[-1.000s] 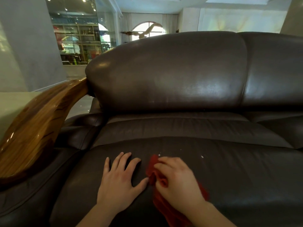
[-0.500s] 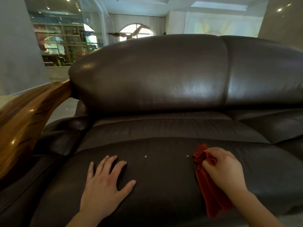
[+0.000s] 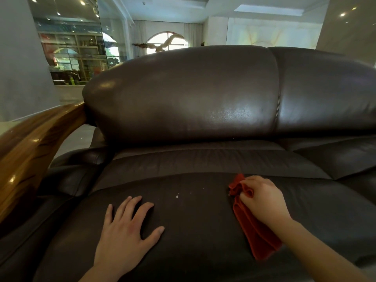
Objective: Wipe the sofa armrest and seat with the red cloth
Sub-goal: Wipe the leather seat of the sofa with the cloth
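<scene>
Some red cloth (image 3: 256, 237) hidden under right hand (image 3: 262, 198); armrest (image 3: 30, 159) cropped left.

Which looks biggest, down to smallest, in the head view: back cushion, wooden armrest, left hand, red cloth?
1. back cushion
2. wooden armrest
3. left hand and red cloth: about alike; right hand covers part of the cloth.

Crumpled red cloth (image 3: 258, 237) on dark leather seat (image 3: 203, 231), wooden armrest (image 3: 30, 155) far left.
</scene>
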